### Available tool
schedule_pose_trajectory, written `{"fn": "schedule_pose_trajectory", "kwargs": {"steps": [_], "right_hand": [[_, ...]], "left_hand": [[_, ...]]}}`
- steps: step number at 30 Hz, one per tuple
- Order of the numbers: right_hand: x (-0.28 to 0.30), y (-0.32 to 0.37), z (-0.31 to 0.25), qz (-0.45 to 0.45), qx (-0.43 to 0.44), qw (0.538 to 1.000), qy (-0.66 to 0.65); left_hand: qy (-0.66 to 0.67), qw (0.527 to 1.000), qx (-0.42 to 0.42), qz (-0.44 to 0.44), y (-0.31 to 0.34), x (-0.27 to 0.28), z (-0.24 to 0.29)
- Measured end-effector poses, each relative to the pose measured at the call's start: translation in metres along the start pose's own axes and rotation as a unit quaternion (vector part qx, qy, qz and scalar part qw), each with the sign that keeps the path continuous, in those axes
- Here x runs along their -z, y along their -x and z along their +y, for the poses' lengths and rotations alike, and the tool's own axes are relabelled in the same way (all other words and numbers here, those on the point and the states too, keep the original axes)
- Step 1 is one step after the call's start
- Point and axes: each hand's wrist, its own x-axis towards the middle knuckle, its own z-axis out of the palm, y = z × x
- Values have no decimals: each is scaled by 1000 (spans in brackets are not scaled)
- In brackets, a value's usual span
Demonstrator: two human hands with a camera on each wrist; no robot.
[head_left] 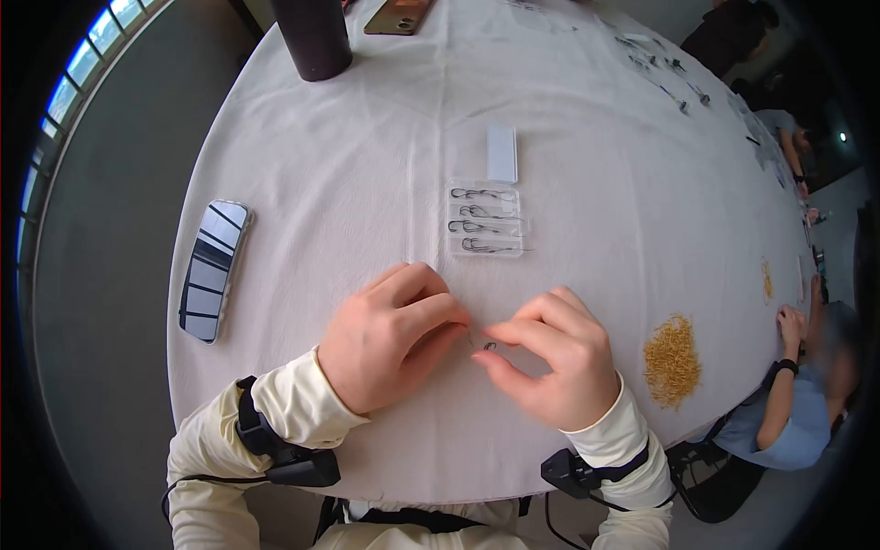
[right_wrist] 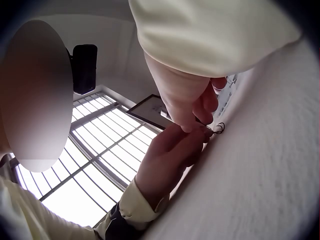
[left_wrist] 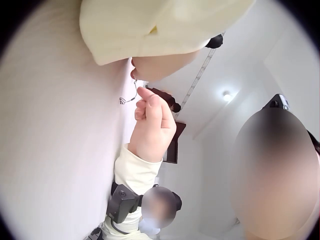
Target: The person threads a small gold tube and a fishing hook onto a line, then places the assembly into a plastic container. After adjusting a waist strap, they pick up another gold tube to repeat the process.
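Note:
A small dark fishing hook (left_wrist: 125, 101) on a thin line shows between the two hands, close over the white tablecloth (head_left: 440, 449). My left hand (head_left: 390, 335) pinches the line at its fingertips, its other fingers curled. Facing it, my right hand (head_left: 559, 357) has its thumb and index finger bent round the hook, which appears between their tips in the head view. In the right wrist view the hook (right_wrist: 219, 128) sticks out past the fingertips. Just beyond the hands lies a clear compartment case (head_left: 449, 220) holding several dark looped hooks on lines.
Behind the case is a white rectangular piece (head_left: 501, 154). To the left lies a phone (head_left: 213, 275); a dark tumbler (head_left: 316, 41) and another phone (head_left: 397, 16) stand farther back. A pile of small golden pieces (head_left: 672, 360) is at right, near another seated person (head_left: 788, 431).

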Motion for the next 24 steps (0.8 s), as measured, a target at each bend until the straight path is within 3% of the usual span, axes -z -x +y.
{"fn": "schedule_pose_trajectory", "kwargs": {"steps": [4,6,17,19,24], "right_hand": [[11,-11,24,69,-62,996,9],[9,-19,40,94,-122,984,86],[0,-31,49,97,-98,987,82],[6,-31,44,141,-29,986,81],[34,-17,33,157,-6,975,158]], "left_hand": [[56,997,49,-3,-2,3,0],[62,996,71,-3,-3,4,0],[91,993,72,14,-6,0,-11],[91,993,76,11,-6,0,-11],[89,993,75,11,-7,-2,-18]]}}
